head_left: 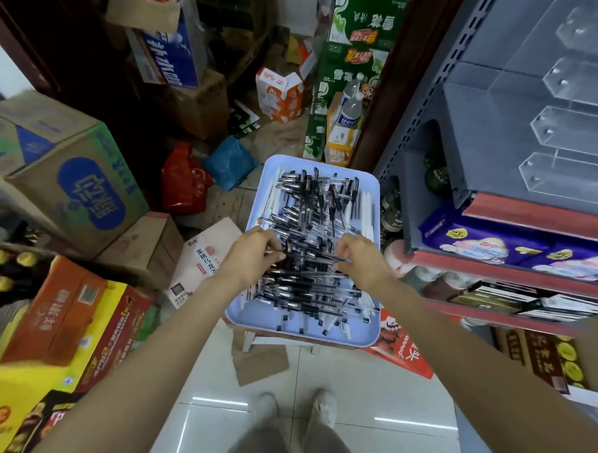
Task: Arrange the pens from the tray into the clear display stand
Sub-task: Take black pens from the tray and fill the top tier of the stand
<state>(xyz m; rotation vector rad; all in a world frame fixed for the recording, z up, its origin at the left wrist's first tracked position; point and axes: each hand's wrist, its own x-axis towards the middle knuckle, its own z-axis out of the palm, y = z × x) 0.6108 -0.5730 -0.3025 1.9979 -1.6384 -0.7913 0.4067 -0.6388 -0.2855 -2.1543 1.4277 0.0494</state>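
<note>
While the pale blue tray point(373, 209) sits low in front of the person with its pile of black-capped pens point(311, 227), both hands work in the middle of that pile: the left hand point(252, 251) comes in from the tray's left edge and the right hand point(361, 258) from its right edge, and between them they pinch the two ends of a small bundle of pens point(310, 252). Each grip is curled, fingertips closed on the bundle rather than spread flat. The bundle's long axis runs across the tray, from one hand to the other, whereas many pens toward the tray's far end lie lengthwise. The clear display stand point(569, 128) stands on the grey shelf up and to the right of the tray, its stepped slots empty as far as can be seen, so the right hand is the nearer one for the carry, and I judge the bundle must be lifted and swung rightward. Cartons left of the tray carry Chinese print too blurred to read; the red carton by the tray's near right corner shows slanted lettering I cannot make out.
</note>
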